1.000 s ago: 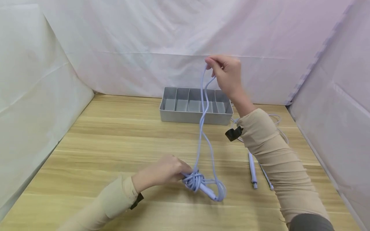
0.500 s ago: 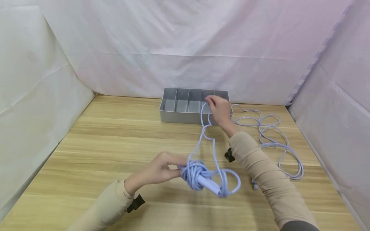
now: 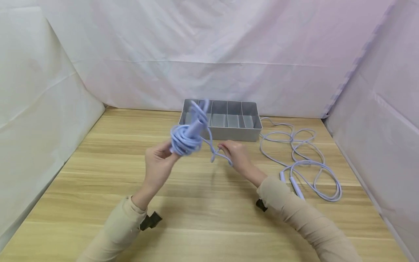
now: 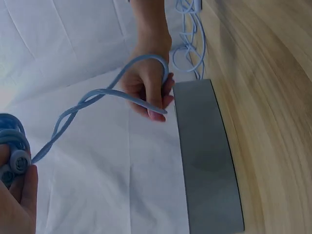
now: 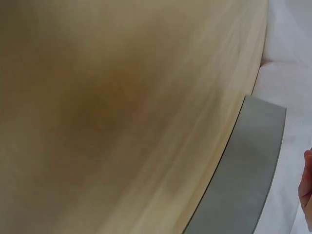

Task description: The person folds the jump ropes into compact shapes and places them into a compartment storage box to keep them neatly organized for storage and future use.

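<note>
A periwinkle-blue jump rope is bundled, its cord wound in many turns about its handles. My left hand grips the lower end of this bundle and holds it up over the table, tilted. Two round handle ends show by the left fingers in the left wrist view. Cord loops stick out past the bundle's upper end, blurred. To its right, my right hand pinches the loose length of cord, which is crossed over itself between the hands.
Behind the hands stands a grey divided box, its compartments in a row. A second blue jump rope lies in loose loops on the wooden table at right, near the right forearm. White cloth hangs around the table.
My left hand has raised the bundle and turned it, so its far end now points up. My right hand has come down from above the box, still pinching the cord, now drawn shorter.
</note>
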Motion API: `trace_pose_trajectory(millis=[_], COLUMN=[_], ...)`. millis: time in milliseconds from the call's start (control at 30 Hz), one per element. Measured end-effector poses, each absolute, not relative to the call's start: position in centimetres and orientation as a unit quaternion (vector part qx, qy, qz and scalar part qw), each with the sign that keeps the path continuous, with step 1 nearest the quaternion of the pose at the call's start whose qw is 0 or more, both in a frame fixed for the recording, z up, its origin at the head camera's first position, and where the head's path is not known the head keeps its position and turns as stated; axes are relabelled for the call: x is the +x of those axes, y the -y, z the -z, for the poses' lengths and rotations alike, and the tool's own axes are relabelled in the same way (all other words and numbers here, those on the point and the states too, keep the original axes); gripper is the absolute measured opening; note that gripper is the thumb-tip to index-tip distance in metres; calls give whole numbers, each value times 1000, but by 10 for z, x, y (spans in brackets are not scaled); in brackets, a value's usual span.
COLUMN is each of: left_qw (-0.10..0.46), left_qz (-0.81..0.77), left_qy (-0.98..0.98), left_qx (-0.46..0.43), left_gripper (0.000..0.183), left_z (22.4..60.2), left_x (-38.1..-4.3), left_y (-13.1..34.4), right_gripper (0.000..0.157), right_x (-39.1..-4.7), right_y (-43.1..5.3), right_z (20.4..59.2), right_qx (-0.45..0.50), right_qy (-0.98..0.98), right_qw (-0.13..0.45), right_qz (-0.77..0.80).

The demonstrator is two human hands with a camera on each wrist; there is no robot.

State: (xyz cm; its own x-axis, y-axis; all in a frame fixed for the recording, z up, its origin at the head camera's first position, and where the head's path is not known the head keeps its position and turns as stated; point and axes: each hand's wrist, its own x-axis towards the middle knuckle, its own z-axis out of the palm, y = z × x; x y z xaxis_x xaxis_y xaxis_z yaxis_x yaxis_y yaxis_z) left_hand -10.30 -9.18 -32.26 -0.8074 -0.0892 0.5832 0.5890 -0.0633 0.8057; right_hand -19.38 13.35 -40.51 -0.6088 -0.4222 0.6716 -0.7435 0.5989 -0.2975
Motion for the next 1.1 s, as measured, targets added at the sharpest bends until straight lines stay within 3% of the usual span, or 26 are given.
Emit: trace_pose_trajectory(millis=[233,467,800,1100], left_qw=[296,322,345,307], left_qz=[715,648,453,341], left_qy=[631,689,821,888], left_qx=[-54,39,46,21], left_gripper=[28,24,18,19], left_z=[330,351,368,363], left_x=[-118,-136,-147,-142], left_y=[109,126,140,137], right_gripper=[6,25,11,11], right_x=[-174,-153,-116,-108], right_y=[-140,-141,-122,-122], right_z=[408,389,345,324], right_qx=[344,425,574,593], right_qy=[836,751,618,597], right_qw=[318,445,513,522], right_qz=[-287,-239,-160,-141])
